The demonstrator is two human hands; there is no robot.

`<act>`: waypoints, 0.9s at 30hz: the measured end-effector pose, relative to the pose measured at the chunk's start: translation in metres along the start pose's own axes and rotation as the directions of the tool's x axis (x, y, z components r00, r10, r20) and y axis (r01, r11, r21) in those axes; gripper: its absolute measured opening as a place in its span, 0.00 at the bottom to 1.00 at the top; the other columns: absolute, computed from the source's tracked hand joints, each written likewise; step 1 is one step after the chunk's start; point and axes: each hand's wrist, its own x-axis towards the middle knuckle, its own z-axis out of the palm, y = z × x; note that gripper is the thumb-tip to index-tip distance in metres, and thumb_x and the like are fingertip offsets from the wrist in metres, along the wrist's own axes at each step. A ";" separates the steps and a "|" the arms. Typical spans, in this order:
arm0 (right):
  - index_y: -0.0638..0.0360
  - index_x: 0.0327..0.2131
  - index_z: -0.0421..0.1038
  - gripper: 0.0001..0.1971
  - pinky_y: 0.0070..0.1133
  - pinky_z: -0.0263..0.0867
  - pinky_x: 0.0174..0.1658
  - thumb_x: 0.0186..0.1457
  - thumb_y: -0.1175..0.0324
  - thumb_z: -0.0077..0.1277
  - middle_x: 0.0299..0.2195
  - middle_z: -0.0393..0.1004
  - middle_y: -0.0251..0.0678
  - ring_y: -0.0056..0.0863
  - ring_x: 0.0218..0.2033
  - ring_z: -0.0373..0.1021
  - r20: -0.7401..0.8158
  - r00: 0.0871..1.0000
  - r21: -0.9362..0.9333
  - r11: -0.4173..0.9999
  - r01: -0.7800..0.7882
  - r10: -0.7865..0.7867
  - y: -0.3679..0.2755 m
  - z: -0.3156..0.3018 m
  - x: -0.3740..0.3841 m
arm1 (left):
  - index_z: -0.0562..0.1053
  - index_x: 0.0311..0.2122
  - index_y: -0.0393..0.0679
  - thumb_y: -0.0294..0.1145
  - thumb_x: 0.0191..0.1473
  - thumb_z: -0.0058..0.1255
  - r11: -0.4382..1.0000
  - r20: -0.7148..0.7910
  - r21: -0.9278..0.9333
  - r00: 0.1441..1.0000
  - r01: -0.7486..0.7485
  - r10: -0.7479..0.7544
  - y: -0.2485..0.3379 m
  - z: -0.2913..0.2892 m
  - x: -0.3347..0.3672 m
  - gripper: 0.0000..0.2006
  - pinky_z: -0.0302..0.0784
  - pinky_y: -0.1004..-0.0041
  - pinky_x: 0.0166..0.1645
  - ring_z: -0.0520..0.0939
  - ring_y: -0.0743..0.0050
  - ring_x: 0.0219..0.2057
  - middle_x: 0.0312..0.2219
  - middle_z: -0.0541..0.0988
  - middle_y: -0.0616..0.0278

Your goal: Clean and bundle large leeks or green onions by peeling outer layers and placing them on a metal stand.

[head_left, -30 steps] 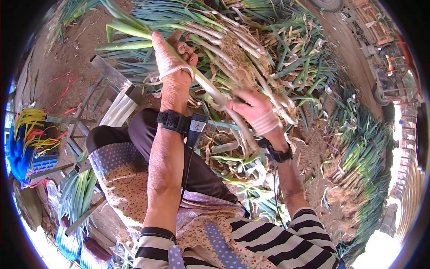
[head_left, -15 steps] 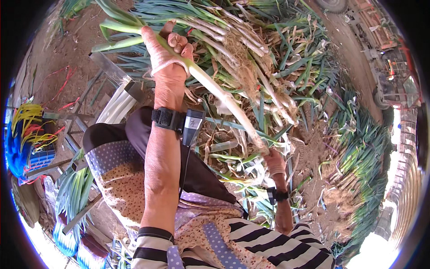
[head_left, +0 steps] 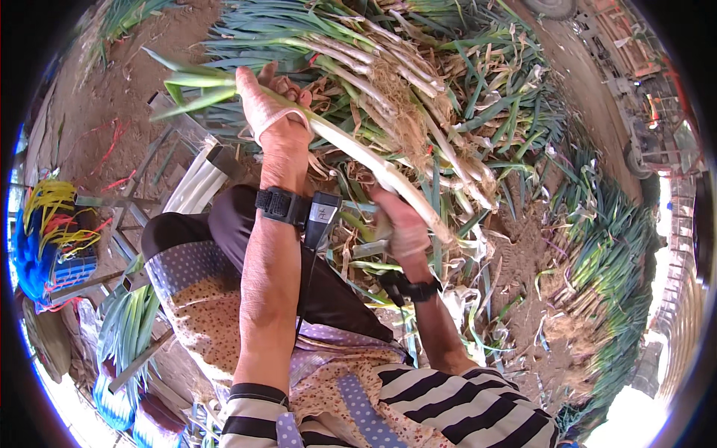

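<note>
At nine o'clock, a bundle of glossy blue plastic [head_left: 33, 257] is topped with thin yellow strands [head_left: 48, 201]. Smooth white stalks [head_left: 196, 179] are laid side by side at ten o'clock, on a frame of squared metal bars [head_left: 140, 364]. At eight o'clock, an apron [head_left: 205, 321] is patterned with small dark flecks on tan and edged with dotted cloth.

At eleven o'clock, a leek [head_left: 358, 153] is clamped in the left hand [head_left: 272, 101], whose palm is wrapped in a pale, creased band. The leek is slanted from green leaves at ten o'clock to a pale, root-tipped end toward three. Below that hand, a black device [head_left: 318, 233] is strapped at the wrist; on its small white label [head_left: 323, 212] a dark mark is written.

The right hand [head_left: 403, 224], blurred near the centre, is held apart from the left, beside the leek's lower shaft; whether it is closed on the shaft cannot be told. From twelve to one o'clock, a heap of leeks [head_left: 358, 56] is spread, its wiry brown roots [head_left: 396, 101] matted. A second heap [head_left: 605, 246] is stacked at three o'clock.
</note>
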 end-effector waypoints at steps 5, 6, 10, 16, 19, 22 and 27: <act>0.56 0.35 0.76 0.09 0.15 0.61 0.20 0.50 0.66 0.53 0.18 0.70 0.30 0.18 0.17 0.65 -0.093 0.991 -0.511 0.849 -0.133 0.099 0.029 -0.096 -0.046 | 0.72 0.36 0.42 0.58 0.55 0.43 0.996 0.014 0.085 1.000 -0.002 0.001 -0.001 0.016 -0.011 0.24 0.59 0.74 0.27 0.61 0.78 0.16 0.14 0.61 0.71; 0.55 0.37 0.76 0.09 0.16 0.64 0.27 0.52 0.67 0.52 0.22 0.73 0.32 0.21 0.22 0.69 -0.057 0.997 -0.550 0.832 -0.077 0.054 0.025 -0.101 -0.055 | 0.72 0.36 0.42 0.57 0.55 0.43 0.995 0.034 0.098 0.999 -0.010 0.007 -0.001 0.015 -0.012 0.24 0.59 0.74 0.27 0.60 0.78 0.17 0.14 0.61 0.71; 0.58 0.36 0.76 0.10 0.18 0.64 0.32 0.51 0.67 0.51 0.26 0.74 0.33 0.21 0.27 0.69 -0.145 0.986 -0.409 0.903 -0.132 0.078 0.011 -0.113 -0.073 | 0.71 0.38 0.41 0.56 0.56 0.42 0.994 0.043 0.108 0.999 -0.012 0.007 -0.004 0.016 -0.014 0.24 0.58 0.74 0.26 0.59 0.77 0.16 0.14 0.59 0.71; 0.53 0.37 0.76 0.11 0.20 0.65 0.36 0.47 0.72 0.51 0.31 0.75 0.35 0.24 0.30 0.70 -0.260 0.951 -0.542 0.789 -0.288 0.169 0.063 -0.235 -0.109 | 0.71 0.37 0.41 0.56 0.56 0.41 0.985 0.030 0.141 0.995 -0.098 0.094 0.012 0.017 -0.007 0.24 0.56 0.73 0.25 0.59 0.77 0.16 0.13 0.58 0.71; 0.51 0.41 0.74 0.13 0.22 0.66 0.37 0.52 0.68 0.46 0.31 0.75 0.40 0.30 0.32 0.71 -0.350 0.919 -0.495 0.797 -0.347 0.183 0.067 -0.262 -0.135 | 0.71 0.36 0.41 0.56 0.55 0.41 0.973 0.004 0.164 0.986 -0.165 0.167 0.031 0.010 -0.005 0.24 0.56 0.74 0.25 0.58 0.77 0.16 0.13 0.58 0.71; 0.51 0.46 0.71 0.20 0.30 0.65 0.43 0.51 0.55 0.48 0.37 0.75 0.44 0.39 0.40 0.71 -0.276 0.859 -0.939 0.070 -0.337 0.431 0.118 -0.386 -0.169 | 0.72 0.35 0.42 0.56 0.56 0.40 0.980 -0.032 0.140 0.988 -0.143 0.149 0.023 0.019 -0.004 0.24 0.56 0.73 0.25 0.59 0.78 0.16 0.13 0.59 0.71; 0.53 0.49 0.68 0.32 0.35 0.64 0.48 0.44 0.43 0.55 0.46 0.70 0.46 0.46 0.44 0.69 -0.518 0.842 -0.856 -0.108 -0.506 0.153 0.067 -0.308 -0.121 | 0.72 0.35 0.41 0.58 0.56 0.39 0.984 0.017 0.113 0.991 -0.135 0.134 0.014 0.023 -0.008 0.26 0.55 0.73 0.24 0.58 0.78 0.15 0.13 0.59 0.71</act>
